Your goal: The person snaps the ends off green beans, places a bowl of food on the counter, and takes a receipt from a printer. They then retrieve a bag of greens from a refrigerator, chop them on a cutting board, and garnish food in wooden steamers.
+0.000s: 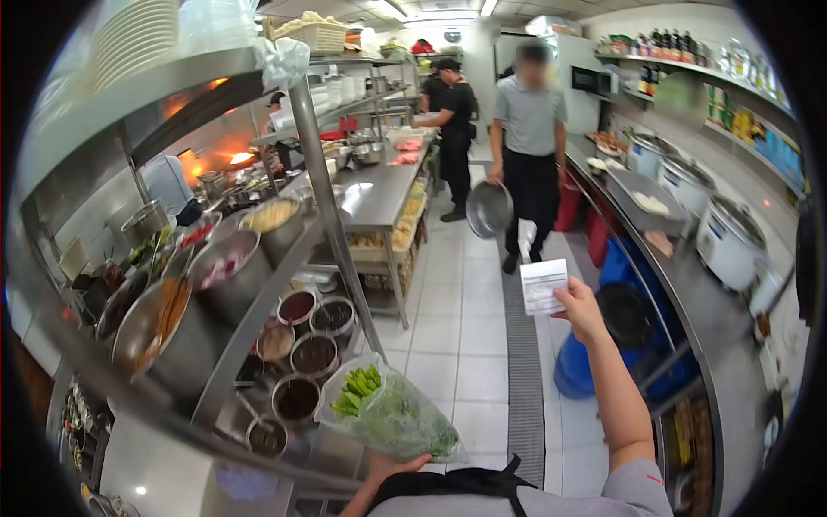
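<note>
Now, your right hand (580,308) pinches the slip (543,287) between thumb and fingers, reaching forward, well apart from your left hand (401,466). And here's the bag (405,418) of greens (357,389), right at that left hand, clearly the nearer one, its long axis slanting from ahead-left to near-right. The left touches its near edge; most fingers are hidden, so I can't tell how closed they are. Pots (295,398) stand ahead-left of that hand.

White slip (544,297) with dark print (546,277), green leaves (357,388), blue bin (575,366), white tiled floor (435,345)
</note>
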The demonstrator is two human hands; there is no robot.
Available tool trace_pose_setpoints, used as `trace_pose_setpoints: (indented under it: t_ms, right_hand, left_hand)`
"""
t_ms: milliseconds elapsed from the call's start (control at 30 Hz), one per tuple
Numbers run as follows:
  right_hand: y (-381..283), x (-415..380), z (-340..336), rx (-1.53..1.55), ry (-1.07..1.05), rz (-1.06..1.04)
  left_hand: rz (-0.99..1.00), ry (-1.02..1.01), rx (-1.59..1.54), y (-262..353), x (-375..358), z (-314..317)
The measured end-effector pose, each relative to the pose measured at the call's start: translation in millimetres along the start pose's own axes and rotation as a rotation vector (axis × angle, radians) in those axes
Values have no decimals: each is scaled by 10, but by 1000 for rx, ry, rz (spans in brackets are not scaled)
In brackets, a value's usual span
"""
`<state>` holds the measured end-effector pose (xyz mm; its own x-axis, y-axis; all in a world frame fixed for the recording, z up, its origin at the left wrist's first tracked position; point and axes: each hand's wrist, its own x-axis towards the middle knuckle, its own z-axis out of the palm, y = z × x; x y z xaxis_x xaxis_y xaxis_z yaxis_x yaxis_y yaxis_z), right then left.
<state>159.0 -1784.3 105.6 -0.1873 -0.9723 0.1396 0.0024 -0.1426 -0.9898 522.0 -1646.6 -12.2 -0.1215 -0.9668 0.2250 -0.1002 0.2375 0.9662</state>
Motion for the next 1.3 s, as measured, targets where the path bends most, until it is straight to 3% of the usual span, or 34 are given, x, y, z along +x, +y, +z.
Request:
trace_pose_setpoints:
  t_ms: [100,167,200,233,300,433,567,600,633,700,833,967,1100,1167,1233,1267,1300]
  right_hand:
    - [-138,1441,660,-27,-211,-61]
    - [-134,2454,1177,-163,-373,-159]
    - [-153,2929,1474,-151,-464,-187]
    - [-110,3429,1767,-168,-483,-188]
    - [-212,4183,2298,-163,-503,-319]
    - [-155,5900,3076,4,-531,-334]
    - [-328,7563,3674,40,-426,-299]
    - [-373,7962,3856,52,-431,-373]
    - [-498,8225,4055,63,-454,-380]
    - [-748,8714,4557,402,-530,-205]
    - [-1210,9709,5731,678,-849,-260]
    - [-1558,10314,6429,821,-835,-89]
    - [-1806,10722,6766,963,-949,-223]
    - [-1882,10692,6636,798,-838,-379]
    - [-1770,11195,6858,624,-30,-657]
    - [-1690,11751,7254,822,47,-450]
    - [-1659,11619,7058,1040,-214,-139]
  left_hand:
    - [15,107,-27,-149,751,54]
    - [-179,-22,-149,28,1324,127]
    - [-127,-22,-135,18,1664,168]
    - [-121,0,-125,-271,1974,189]
    - [138,125,160,-897,2613,157]
    - [-28,-79,228,-935,3954,-274]
    - [-190,-20,268,-988,4897,-722]
    - [-223,15,287,-1026,5111,-824]
    - [-253,57,304,-1063,5329,-916]
    - [-313,148,344,-1172,5740,-1055]
    - [-439,381,392,-1427,6410,-1131]
    - [-558,643,395,-1453,6896,-959]
    - [-676,874,378,-1451,7094,-580]
    - [-769,948,400,-1510,7023,-312]
    - [-877,1008,440,-1669,6845,100]
    - [-870,1097,447,-1770,6805,290]
    - [-538,1530,293,-1598,7340,460]
